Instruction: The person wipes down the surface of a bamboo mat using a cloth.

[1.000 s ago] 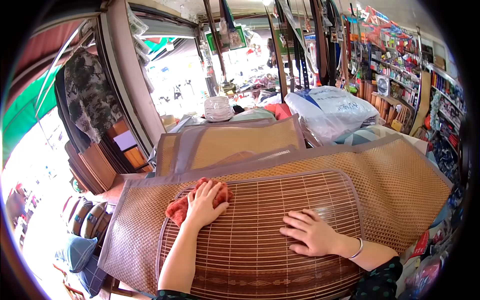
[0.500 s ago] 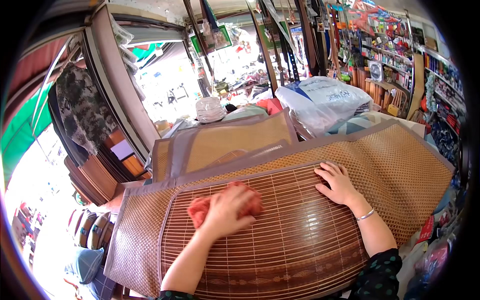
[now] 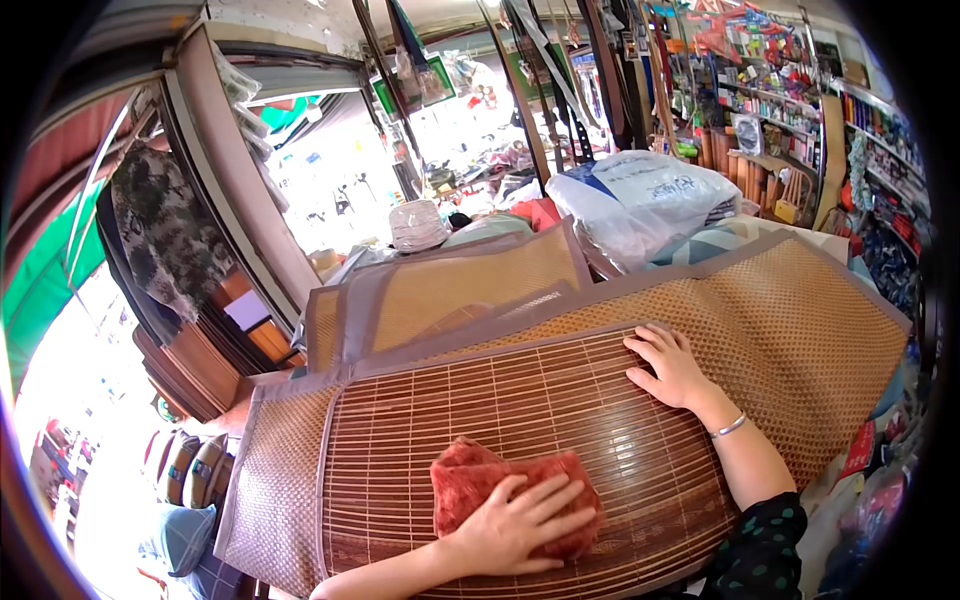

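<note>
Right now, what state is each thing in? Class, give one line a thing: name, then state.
Front woven mat: spread out, partly covered
Slatted mat: spread out on the front woven mat
Red cloth: rumpled, on the slatted mat
Left hand: on the red cloth, fingers spread
Right hand: palm down near the slatted mat's far right corner
Plastic bag: bulging
Camouflage garment: hanging

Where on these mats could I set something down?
The slatted mat is bare between its left border and the red cloth, and between the cloth and the right hand. The woven mat beneath is bare right of that hand. Crowded: where the left hand lies on the cloth, and behind, by the plastic-wrapped bundle.
</note>
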### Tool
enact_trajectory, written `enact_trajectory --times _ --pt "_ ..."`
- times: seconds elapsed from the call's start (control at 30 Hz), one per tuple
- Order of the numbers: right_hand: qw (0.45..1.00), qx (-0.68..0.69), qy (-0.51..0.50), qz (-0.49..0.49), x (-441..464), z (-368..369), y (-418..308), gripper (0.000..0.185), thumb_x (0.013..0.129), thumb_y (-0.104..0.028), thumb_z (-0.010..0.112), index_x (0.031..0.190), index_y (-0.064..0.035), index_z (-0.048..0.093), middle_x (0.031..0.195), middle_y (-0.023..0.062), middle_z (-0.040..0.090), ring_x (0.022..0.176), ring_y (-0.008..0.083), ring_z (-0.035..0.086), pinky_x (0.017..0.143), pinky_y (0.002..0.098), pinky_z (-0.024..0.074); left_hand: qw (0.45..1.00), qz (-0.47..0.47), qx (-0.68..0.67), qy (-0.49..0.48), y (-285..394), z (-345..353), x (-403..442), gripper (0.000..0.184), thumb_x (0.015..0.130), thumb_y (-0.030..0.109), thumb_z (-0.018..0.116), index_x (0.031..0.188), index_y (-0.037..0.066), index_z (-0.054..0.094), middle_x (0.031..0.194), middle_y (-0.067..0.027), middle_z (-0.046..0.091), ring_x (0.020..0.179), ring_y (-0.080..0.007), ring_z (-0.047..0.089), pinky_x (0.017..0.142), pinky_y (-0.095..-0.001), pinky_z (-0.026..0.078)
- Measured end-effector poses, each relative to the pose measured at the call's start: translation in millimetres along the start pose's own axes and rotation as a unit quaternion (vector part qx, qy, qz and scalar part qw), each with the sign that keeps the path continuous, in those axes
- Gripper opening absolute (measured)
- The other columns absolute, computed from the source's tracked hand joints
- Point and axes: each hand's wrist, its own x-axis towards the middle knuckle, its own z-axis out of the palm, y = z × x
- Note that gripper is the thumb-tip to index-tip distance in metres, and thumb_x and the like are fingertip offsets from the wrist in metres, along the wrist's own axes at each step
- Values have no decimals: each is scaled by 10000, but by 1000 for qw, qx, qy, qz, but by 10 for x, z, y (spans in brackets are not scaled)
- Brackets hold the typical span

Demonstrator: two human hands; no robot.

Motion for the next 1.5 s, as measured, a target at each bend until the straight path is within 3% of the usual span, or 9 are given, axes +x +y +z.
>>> enact_trajectory --times 0.17,0.4,0.63,0.7,0.83,0.97,1.17,1.3,1.5 --pt "1000 -4 -2 1 1 -20 -27 546 950 -461 538 1372 -115 530 1469 175 448 1422 340 319 1167 508 182 991 -128 25 -37 -352 -335 -46 817 800 483 714 1495 225 369 1538 -132 332 1426 -312 325 1075 -548 310" --pt "1000 -13 5 -3 7 -50 -36 542 954 -459 531 1371 -112 531 1466 173 451 1419 336 325 1168 501 189 941 -317 56 110 -931 -129 -788 785 779 459 735 1452 179 445 1526 -176 368 1433 -340 310 1114 -590 210" --pt "1000 -4 -15 5 -1 -28 -24 557 958 -460 521 1391 -110 507 1482 168 432 1425 330 315 1164 531 191 984 -177 28 7 228 47 -1218 862 665 486 796 1411 174 498 1454 -212 417 1367 -412 369 1094 -595 220" --pt "1000 -4 -16 4 0 -30 -29 557 960 -462 518 1394 -113 504 1484 167 430 1427 335 312 1164 530 190 986 -148 54 56 516 79 -1338 712 671 456 779 1321 230 596 1427 -123 503 1309 -314 467 1032 -587 335" --pt "1000 -4 -12 7 -3 -27 -36 544 961 -454 524 1390 -120 511 1487 164 428 1430 333 307 1167 527 187 978 -141 114 102 520 244 -1823 770 618 534 800 1282 206 593 1399 -143 512 1254 -374 509 987 -599 387" --pt "1000 -4 -22 21 -3 -31 -57 537 964 -449 525 1388 -120 514 1488 157 426 1440 311 290 1178 517 173 909 -396 110 66 144 231 -2267 889 610 426 736 1413 142 483 1455 -235 409 1371 -449 338 1101 -612 227" --pt "998 -4 -24 59 17 -44 -36 583 947 -513 525 1404 -151 506 1514 167 388 1454 334 258 1166 597 107 852 -490 122 139 37 267 -2194 796 690 407 695 1395 109 476 1492 -257 351 1397 -428 311 1126 -619 159" --pt "985 -31 -42 167 81 -145 122 710 890 -627 545 1431 -170 485 1523 218 359 1460 384 225 1184 545 104 925 -359 71 101 386 319 -1715 824 626 485 792 1342 157 551 1450 -249 413 1370 -466 330 1107 -658 151" --pt "989 -34 -35 143 61 -93 183 704 905 -615 530 1428 -147 483 1513 204 377 1460 350 239 1188 524 92 972 -221 74 38 319 79 -1059 814 651 566 788 1380 300 542 1475 -108 454 1357 -275 416 1094 -537 260"
